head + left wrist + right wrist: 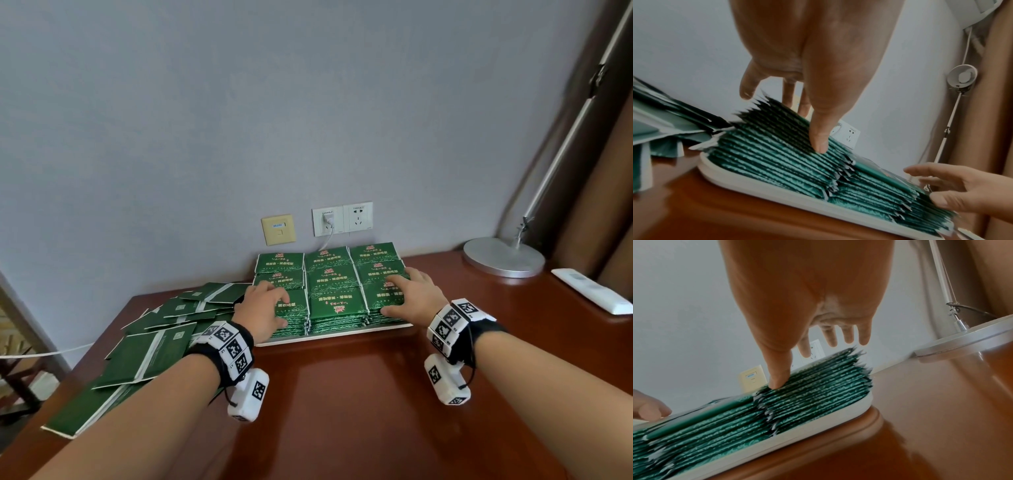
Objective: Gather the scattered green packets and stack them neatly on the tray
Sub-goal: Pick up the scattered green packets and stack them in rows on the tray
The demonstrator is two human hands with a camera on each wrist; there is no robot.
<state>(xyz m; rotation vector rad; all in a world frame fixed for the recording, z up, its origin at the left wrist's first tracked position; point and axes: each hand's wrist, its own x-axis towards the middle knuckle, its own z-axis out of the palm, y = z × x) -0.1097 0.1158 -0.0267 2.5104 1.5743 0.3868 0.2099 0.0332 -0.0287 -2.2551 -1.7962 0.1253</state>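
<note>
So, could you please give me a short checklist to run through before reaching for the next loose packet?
1. Left hand empty, fingers flat on the stacks: ok.
2. Right hand empty, fingers flat on the stacks: ok.
3. Stack edges even: not ok, ragged in the wrist views.
4. Tray fully on the table: ok.
5. Loose packets all gathered: not ok.
6. Stacks of equal height: cannot tell.
</note>
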